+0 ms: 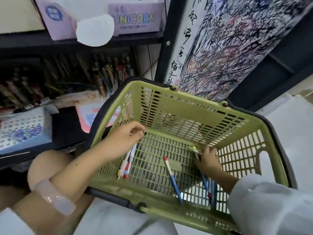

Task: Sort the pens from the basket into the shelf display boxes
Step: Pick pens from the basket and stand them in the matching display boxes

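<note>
My left forearm crosses my lap with a pale bangle (55, 198) around the wrist, and my right sleeve (271, 206), light grey, comes in over the near rim of the green basket (191, 109), which sits tilted in front of me. On the basket's slotted floor a blue pen with a white upper half and a red cap (171, 178) lies loose on a slant, between my two hands and touching neither. My left hand (125, 138) reaches in over the left wall, its fingers curled around a small bunch of pens (127, 162) whose decorated ends stick out below my palm toward me. My right hand (207, 160) is down at the right side of the floor, fingers bent over another handful of pens (207, 185); their blue barrels trail back under my wrist, and a yellowish-green topper (196, 148) shows just past my fingertips. Beyond the basket, on the left, the dark shelf holds rows of pens in display boxes (108, 73), too dim to tell apart. On the shelf above stands a lilac box printed UNICORN (135, 17). To the right hangs a sheet covered in pen scribbles (233, 41).
</note>
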Action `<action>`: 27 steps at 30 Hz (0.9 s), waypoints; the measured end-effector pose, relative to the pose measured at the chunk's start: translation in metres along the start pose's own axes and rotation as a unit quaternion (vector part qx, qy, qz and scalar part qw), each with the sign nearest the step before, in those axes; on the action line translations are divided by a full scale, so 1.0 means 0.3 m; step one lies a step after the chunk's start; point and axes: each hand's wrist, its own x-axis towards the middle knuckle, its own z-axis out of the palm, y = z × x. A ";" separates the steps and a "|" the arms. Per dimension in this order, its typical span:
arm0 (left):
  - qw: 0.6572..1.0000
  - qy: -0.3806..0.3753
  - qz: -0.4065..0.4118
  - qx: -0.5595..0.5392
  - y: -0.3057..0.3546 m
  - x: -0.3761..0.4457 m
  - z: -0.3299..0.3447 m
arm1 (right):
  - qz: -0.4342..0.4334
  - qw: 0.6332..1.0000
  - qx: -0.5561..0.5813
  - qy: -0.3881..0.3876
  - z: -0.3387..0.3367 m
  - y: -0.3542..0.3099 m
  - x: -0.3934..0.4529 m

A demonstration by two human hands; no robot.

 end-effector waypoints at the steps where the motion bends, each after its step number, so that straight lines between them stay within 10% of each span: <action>1: 1.000 0.001 -0.002 0.001 -0.001 -0.002 -0.001 | 0.017 1.000 0.004 -0.011 0.004 0.013 0.002; 14: 1.000 0.007 -0.025 0.004 0.019 -0.031 -0.002 | -0.041 0.982 0.148 -0.106 0.008 -0.170 -0.076; 24: 0.981 -0.028 -0.138 -0.135 0.041 -0.057 0.033 | -0.176 0.743 0.555 -0.329 -0.211 -0.554 -0.331; 27: 0.973 -0.014 -0.113 -0.201 0.045 -0.070 0.036 | -0.196 0.746 0.555 -0.312 -0.247 -0.614 -0.392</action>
